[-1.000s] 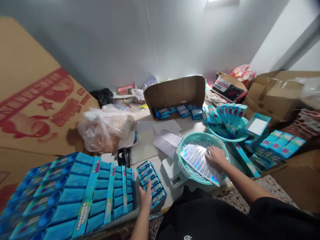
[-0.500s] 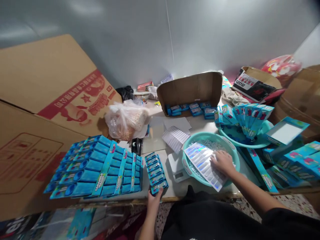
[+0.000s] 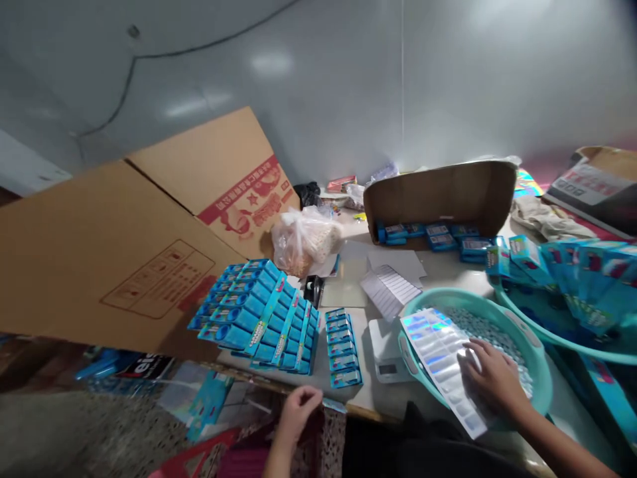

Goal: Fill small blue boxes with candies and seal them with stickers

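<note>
My right hand (image 3: 492, 372) is over the light-green basin (image 3: 542, 398), its bent fingers closed on a shiny silver sheet (image 3: 442, 358) marked off in rectangles. The sheet slants across the basin's rim, above many small pale pieces (image 3: 490, 328). My left hand (image 3: 298, 408) hangs just off the front edge of the table, fingers curled and thumb drawn in, with nothing visible in it. Nearest to it, a row of small blue boxes (image 3: 343, 348) lies on the table. To their left rises a stepped stack of blue packages (image 3: 259, 318).
A white scale (image 3: 388, 352) stands beside the basin. Behind are a lined sheet (image 3: 391, 292), a plastic bag (image 3: 308, 232) and an open carton (image 3: 442, 192) with blue boxes. Another basin (image 3: 507, 299) holds blue packages at right. A large cardboard box (image 3: 164, 219) fills the left.
My left hand has come away from the row of blue boxes, down and left off the table edge. My right hand stays on the silver sheet. The view has turned left.
</note>
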A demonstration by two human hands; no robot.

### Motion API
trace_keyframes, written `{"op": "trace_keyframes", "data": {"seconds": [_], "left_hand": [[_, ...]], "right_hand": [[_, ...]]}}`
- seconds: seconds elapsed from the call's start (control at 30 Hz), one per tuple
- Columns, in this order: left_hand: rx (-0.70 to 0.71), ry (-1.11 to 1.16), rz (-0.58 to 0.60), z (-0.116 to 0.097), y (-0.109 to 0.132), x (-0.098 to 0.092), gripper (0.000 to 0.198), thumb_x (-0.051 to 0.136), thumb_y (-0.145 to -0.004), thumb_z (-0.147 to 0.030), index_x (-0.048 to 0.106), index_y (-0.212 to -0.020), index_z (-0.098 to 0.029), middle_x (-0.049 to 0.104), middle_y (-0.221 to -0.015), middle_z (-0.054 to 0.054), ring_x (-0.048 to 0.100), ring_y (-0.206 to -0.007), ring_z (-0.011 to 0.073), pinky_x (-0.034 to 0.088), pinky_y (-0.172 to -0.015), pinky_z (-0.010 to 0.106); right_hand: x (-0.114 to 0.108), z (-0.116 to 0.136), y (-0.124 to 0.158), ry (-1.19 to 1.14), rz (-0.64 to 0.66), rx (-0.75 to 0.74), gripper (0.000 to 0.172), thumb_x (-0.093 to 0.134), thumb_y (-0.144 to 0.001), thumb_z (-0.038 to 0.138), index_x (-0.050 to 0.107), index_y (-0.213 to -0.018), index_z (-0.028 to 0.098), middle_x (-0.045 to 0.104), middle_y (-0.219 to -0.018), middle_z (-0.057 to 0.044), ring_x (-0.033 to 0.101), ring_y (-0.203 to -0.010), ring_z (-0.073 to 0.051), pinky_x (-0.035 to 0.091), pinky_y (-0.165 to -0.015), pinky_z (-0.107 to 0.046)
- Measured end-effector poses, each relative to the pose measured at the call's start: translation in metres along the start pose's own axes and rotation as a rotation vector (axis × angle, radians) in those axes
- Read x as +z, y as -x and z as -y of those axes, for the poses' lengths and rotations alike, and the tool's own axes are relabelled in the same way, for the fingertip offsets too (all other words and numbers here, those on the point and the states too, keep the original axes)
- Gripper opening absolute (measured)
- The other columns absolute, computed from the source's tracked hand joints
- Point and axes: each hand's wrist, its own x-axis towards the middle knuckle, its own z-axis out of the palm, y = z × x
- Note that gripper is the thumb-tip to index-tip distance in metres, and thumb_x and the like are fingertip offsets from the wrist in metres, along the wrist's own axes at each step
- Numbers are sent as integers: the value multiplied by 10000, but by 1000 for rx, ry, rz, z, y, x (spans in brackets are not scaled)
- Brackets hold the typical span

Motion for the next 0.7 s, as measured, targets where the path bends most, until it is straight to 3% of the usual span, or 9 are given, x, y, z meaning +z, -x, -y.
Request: {"op": "trace_keyframes", "data": {"seconds": [0.07,0.17,0.23,0.3,0.33,0.4,0.5,0.6,0.7], "left_hand": [[83,35,-199,-20,-1,-42,480,799,-463,-591,577,-615,-194,626,-641,17,634,-661,218,561,-713,387],[227,68,-562,-53,-10,-97,473,694,-631,-625,536,-823,-222,574,-789,-11,613,-813,193,520,-906,416],[331,68,-653,-77,-22,-117,722,817,-516,-537,509,-1094,-232,584,-999,16,607,-978,216,494,-978,436],[482,-15,-637,-100,-37,-120,1154,880,-429,-484,305,-1399,-235,519,-1300,106,541,-1205,288,449,-1047,499],[498,-74,-587,-109,-44,-117,1257,885,-442,-481,205,-1470,-234,455,-1402,142,491,-1286,314,408,-1088,522],[476,-177,-546,-121,-57,-105,1338,885,-478,-490,91,-1521,-224,336,-1514,179,386,-1392,337,325,-1158,527],[509,-211,-609,-126,-72,-89,1286,867,-531,-514,109,-1516,-182,325,-1517,194,339,-1425,333,255,-1207,499],[594,-214,-650,-124,-80,-88,1217,851,-534,-554,209,-1481,-141,405,-1455,201,377,-1396,354,248,-1210,517],[608,-256,-654,-125,-83,-96,1154,831,-520,-602,317,-1441,-133,456,-1409,204,424,-1355,389,320,-1167,539]], "right_hand": [[6,2,0,-17,-40,-47,415,385,-901,485,675,-1053,230,648,-1213,-125,600,-1110,-317,378,-930,-505],[11,18,-5,-35,-69,-109,371,406,-904,430,678,-1052,224,641,-1224,-139,610,-1092,-310,402,-917,-490],[12,34,-12,-49,-92,-130,341,429,-893,393,675,-1055,222,638,-1226,-145,614,-1081,-312,420,-906,-486],[14,54,-22,-83,-135,-148,323,444,-888,366,669,-1064,214,638,-1217,-151,613,-1077,-316,440,-904,-488],[15,64,-28,-114,-158,-161,314,449,-891,355,664,-1070,211,635,-1215,-154,612,-1081,-315,450,-908,-487],[16,87,-41,-203,-201,-193,291,462,-902,341,658,-1067,202,638,-1194,-160,614,-1080,-306,469,-925,-473],[13,135,-67,-373,-138,-244,268,468,-920,331,654,-1060,199,656,-1131,-149,624,-1061,-278,487,-944,-432],[-1,215,-109,-581,122,-287,287,481,-926,388,663,-1056,207,682,-1074,-119,637,-1027,-255,495,-949,-400],[-11,323,-165,-886,386,-243,413,453,-958,503,627,-1150,183,670,-1139,-122,623,-1080,-251,490,-962,-382]]}}
